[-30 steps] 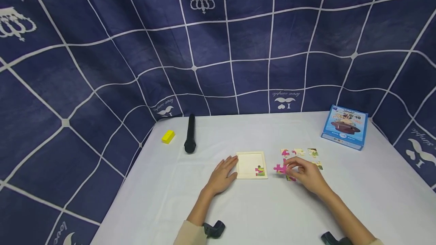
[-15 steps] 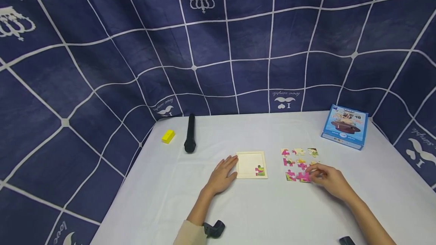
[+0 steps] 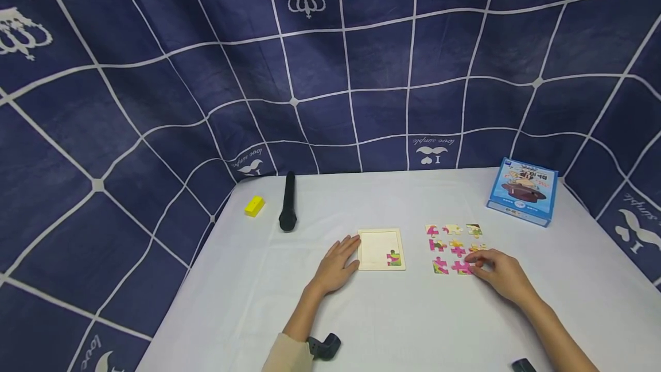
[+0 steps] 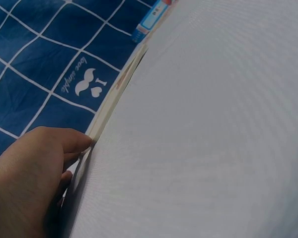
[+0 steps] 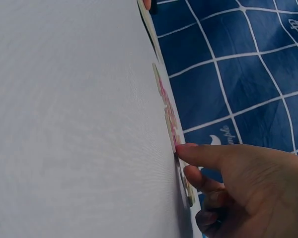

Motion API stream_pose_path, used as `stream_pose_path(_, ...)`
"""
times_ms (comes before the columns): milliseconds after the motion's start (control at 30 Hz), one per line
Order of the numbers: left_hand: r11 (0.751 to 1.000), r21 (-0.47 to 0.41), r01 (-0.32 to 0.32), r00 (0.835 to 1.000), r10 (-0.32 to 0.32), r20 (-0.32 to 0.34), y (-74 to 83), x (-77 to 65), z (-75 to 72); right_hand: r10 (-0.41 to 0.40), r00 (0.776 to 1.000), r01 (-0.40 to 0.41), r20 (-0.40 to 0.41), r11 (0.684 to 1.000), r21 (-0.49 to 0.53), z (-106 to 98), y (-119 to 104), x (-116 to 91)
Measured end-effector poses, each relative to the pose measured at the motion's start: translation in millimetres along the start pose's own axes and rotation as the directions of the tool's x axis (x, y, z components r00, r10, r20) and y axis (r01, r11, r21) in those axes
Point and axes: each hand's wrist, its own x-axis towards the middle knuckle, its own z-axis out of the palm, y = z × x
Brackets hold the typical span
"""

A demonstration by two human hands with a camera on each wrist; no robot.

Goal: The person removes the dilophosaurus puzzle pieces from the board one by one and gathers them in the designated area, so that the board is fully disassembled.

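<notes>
In the head view my left hand (image 3: 334, 267) lies on the table with fingers outstretched. Its fingertips and thumb touch the left edge of a shallow cream puzzle tray (image 3: 379, 231). A pink and green puzzle piece (image 3: 394, 258) sits in the tray's lower right corner. Right of the tray, loose jigsaw pieces lie in rows. With curled fingers my right hand (image 3: 503, 275) pinches the right end of a pink puzzle piece (image 3: 459, 267) in the nearest row. The right wrist view shows the thumb (image 5: 188, 151) against that piece's edge; the fingertips' far side is hidden.
A blue picture box (image 3: 523, 191) stands at the back right. At the back left are a black microphone (image 3: 288, 202) and a small yellow block (image 3: 254, 206). A dark blue checked cloth (image 3: 330, 62) hangs behind the white table (image 3: 387, 326).
My right hand has moved right, carrying the pink piece from beside the tray back to the nearest row, where it now lies flatter. The left hand has stayed in place.
</notes>
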Motion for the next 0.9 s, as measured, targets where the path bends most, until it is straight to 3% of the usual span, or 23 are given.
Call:
stream_pose_path(333, 1.0, 0.01, -0.001, 1.0, 0.001, 0.006, -0.6, 0.6, -0.1, -0.083, 0.995, 0.086, -0.061, 0.996, 0.038, 9, -17, 7)
stream_pose_path(533, 1.0, 0.005, -0.007, 1.0, 0.007, -0.003, -0.9, 0.4, 0.6, -0.192, 0.975, 0.207, -0.108, 0.967, 0.149, 35, -41, 18)
stream_pose_path(900, 1.0, 0.004, -0.002, 1.0, 0.002, -0.002, -0.4, 0.3, 0.6, -0.256, 0.964, 0.265, -0.069, 0.931, 0.25, 74, -76, 41)
